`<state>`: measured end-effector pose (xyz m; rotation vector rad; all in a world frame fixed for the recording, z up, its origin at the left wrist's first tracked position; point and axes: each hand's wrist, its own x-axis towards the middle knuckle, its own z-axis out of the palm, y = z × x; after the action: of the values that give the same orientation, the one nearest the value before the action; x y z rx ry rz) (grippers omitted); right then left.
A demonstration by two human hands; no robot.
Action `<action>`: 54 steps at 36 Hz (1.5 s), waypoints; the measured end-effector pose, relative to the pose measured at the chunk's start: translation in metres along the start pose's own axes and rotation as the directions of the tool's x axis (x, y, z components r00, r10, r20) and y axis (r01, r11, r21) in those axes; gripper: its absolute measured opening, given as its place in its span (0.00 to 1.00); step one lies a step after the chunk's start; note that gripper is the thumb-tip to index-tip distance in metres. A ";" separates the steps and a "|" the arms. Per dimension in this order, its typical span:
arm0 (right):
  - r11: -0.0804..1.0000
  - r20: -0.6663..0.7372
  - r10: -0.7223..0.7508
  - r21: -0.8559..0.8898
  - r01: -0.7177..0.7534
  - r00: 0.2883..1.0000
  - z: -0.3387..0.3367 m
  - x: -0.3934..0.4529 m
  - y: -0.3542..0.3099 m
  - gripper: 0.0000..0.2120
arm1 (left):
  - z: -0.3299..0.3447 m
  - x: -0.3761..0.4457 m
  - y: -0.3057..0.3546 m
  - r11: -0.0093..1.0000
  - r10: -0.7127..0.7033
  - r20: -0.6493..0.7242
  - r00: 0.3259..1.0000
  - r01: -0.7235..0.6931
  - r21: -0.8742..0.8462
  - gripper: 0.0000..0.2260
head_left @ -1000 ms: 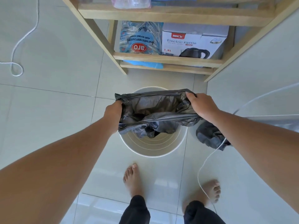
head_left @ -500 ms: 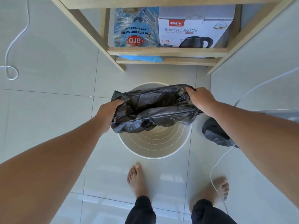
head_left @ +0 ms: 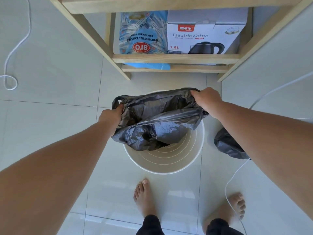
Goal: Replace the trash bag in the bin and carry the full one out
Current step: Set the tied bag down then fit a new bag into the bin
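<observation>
A round white bin stands on the tiled floor in front of my feet. Over its far half I hold a fresh black trash bag with its mouth spread open; the bag's lower part hangs down inside the bin. My left hand grips the left edge of the bag's mouth. My right hand grips the right edge near a handle loop. A second black bag, the full one, lies on the floor right of the bin, partly hidden by my right forearm.
A wooden shelf unit stands just beyond the bin, holding a blue sugar packet and an electric kettle box. A white cord runs across the floor by my right foot; another white cord loops at far left.
Both hands have pulled the bag's mouth wider and the bag has sunk lower into the bin. The camera has tilted, so the shelf appears larger.
</observation>
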<state>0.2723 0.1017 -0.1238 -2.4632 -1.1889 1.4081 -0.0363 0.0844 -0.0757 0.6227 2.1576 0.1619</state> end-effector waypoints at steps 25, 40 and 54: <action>0.983 0.555 0.141 -0.179 -0.047 0.820 -0.022 -0.061 0.102 0.09 | 0.023 -0.053 -0.172 0.977 -0.142 0.209 0.968 0.170 -0.125 0.06; 0.818 0.337 0.045 -0.552 0.159 0.941 -0.059 -0.122 0.148 0.18 | 0.023 -0.080 -0.154 0.909 -0.207 0.329 0.921 0.305 -0.283 0.11; 0.953 -0.056 0.166 0.265 -0.146 0.985 -0.005 -0.101 0.088 0.17 | 0.031 -0.061 -0.121 0.961 0.110 0.457 0.883 0.023 -0.276 0.18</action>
<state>0.2991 -0.0238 -0.0859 -2.4429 -0.7526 1.3885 -0.0271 -0.0538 -0.0913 0.4887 1.6149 0.2970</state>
